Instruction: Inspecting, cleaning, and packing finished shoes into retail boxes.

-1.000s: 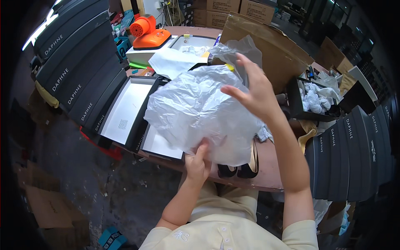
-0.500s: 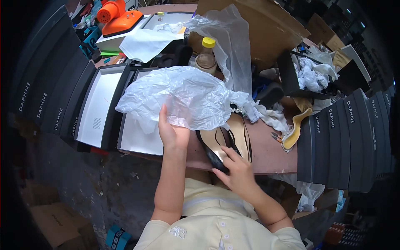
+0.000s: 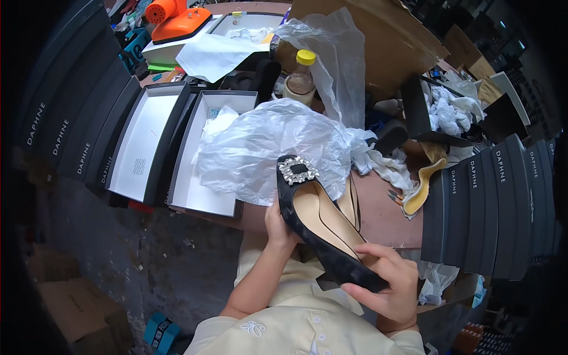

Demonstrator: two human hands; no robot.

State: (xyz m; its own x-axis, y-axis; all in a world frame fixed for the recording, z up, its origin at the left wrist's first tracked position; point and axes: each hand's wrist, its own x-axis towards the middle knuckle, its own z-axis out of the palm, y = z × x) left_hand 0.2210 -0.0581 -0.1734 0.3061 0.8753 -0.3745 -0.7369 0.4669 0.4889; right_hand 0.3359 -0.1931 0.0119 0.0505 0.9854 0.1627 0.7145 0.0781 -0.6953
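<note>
Both hands are holding the shoe: left hand clamping near its far buckled toe, right hand clamping the near heel, long axis running far-left to near-right.

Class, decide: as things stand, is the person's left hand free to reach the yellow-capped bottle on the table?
Probably not at once: the left hand supports the black shoe, also held by the right hand, and crumpled plastic wrap lies before the bottle.

Two open shoe boxes, black outside and white inside, lie side by side on the table's left. Stacked black boxes with white lettering line the far left; a similar row stands right. Brown cardboard box behind.
</note>
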